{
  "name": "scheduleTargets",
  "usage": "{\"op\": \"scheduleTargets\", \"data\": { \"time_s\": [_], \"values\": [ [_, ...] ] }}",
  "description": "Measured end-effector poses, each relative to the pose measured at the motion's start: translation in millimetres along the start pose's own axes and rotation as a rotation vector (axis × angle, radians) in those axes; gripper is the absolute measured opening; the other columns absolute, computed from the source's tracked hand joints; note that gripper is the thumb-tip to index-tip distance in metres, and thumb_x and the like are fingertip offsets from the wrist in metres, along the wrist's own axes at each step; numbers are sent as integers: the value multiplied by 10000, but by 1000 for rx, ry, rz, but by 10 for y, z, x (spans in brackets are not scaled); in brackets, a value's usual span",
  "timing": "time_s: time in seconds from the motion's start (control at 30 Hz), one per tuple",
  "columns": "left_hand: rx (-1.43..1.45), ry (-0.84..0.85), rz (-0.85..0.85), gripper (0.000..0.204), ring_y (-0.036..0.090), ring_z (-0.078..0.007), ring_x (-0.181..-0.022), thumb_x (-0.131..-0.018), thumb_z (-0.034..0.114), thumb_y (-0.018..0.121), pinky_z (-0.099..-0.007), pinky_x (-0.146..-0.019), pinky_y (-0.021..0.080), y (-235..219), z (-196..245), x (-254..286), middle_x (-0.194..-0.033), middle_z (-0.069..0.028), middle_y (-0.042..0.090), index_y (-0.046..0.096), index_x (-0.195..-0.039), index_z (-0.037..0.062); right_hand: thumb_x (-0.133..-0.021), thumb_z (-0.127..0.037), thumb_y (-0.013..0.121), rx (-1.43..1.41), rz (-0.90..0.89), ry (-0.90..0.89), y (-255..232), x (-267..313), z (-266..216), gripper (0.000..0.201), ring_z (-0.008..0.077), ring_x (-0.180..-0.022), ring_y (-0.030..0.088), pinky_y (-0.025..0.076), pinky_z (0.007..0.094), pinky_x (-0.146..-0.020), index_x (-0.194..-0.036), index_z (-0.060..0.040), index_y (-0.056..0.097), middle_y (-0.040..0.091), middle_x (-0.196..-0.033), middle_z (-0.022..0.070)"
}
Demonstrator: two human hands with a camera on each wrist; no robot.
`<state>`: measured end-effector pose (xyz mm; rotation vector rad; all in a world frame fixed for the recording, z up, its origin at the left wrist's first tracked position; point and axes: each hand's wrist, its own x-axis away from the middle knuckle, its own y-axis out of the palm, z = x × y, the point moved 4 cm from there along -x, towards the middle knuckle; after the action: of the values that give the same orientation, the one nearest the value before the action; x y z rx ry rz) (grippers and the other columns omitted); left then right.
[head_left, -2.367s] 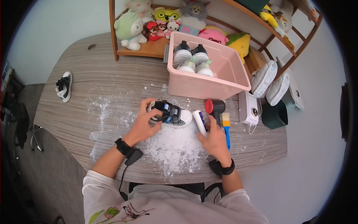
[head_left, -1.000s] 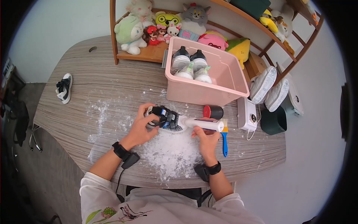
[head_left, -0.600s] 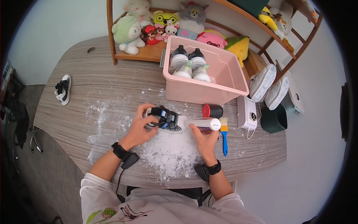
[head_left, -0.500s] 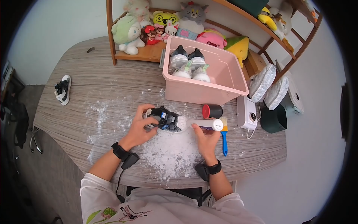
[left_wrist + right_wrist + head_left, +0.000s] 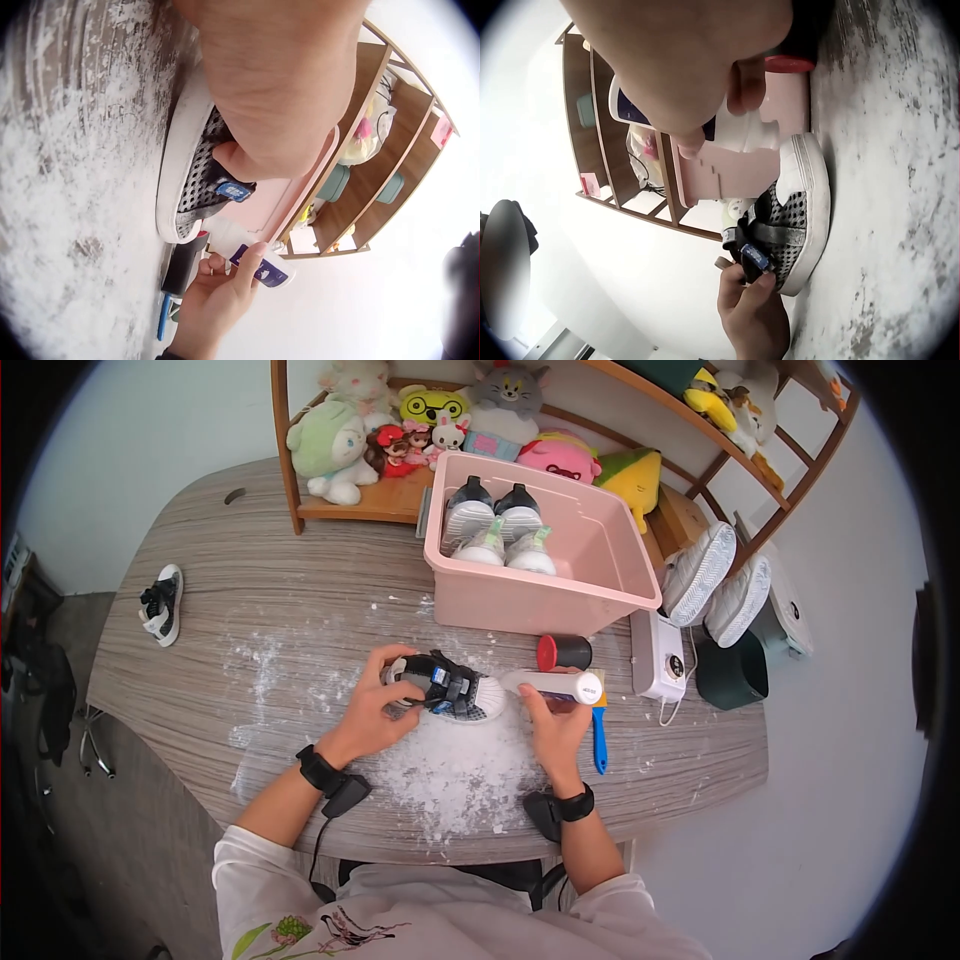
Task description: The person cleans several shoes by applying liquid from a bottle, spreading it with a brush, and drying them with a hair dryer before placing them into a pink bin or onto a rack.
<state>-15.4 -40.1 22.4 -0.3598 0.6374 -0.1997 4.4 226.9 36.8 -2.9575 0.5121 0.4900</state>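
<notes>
On the powder-strewn table, my left hand [image 5: 375, 712] grips the heel end of a small black-and-white mesh shoe [image 5: 478, 697] with dark straps and a blue tag. My right hand [image 5: 560, 738] holds a white plastic bottle [image 5: 545, 683] with a purple label, tipped nearly level. Its narrow nozzle [image 5: 763, 135] points at the white toe of the shoe, right beside it in the right wrist view. In the left wrist view the thumb and fingers wrap the bottle's label [image 5: 262, 268]. White powder [image 5: 455, 780] lies thick on the tabletop just in front of the shoe.
Behind the hands stands a pink bin [image 5: 540, 600] with several shoes. A black hair dryer [image 5: 570, 651] with a red end and a blue-handled brush [image 5: 599, 740] lie by the right hand. A white shoe dryer [image 5: 658, 660] bears two shoes. Another small shoe [image 5: 163, 605] sits far left.
The right hand has brought the bottle from a steep tilt to nearly level, its nozzle now at the shoe's toe. The left hand has kept its grip on the shoe. The view has shifted slightly.
</notes>
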Motion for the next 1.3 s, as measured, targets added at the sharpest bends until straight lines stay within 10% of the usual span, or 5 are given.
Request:
{"op": "scheduleTargets", "data": {
  "time_s": [1.3],
  "values": [
    [22, -81, 10, 182, 495, -336, -1246, -707, -7, 761, -437, -1074, 393, 15, -50, -4, -1365, -142, 468, 694, -860, 67, -843, -35, 803, -132, 10, 144, -104, -51, 44, 383, 135, -896, 653, 550, 277, -736, -1129, 20, 554, 664, -1047, 106]
  ]
}}
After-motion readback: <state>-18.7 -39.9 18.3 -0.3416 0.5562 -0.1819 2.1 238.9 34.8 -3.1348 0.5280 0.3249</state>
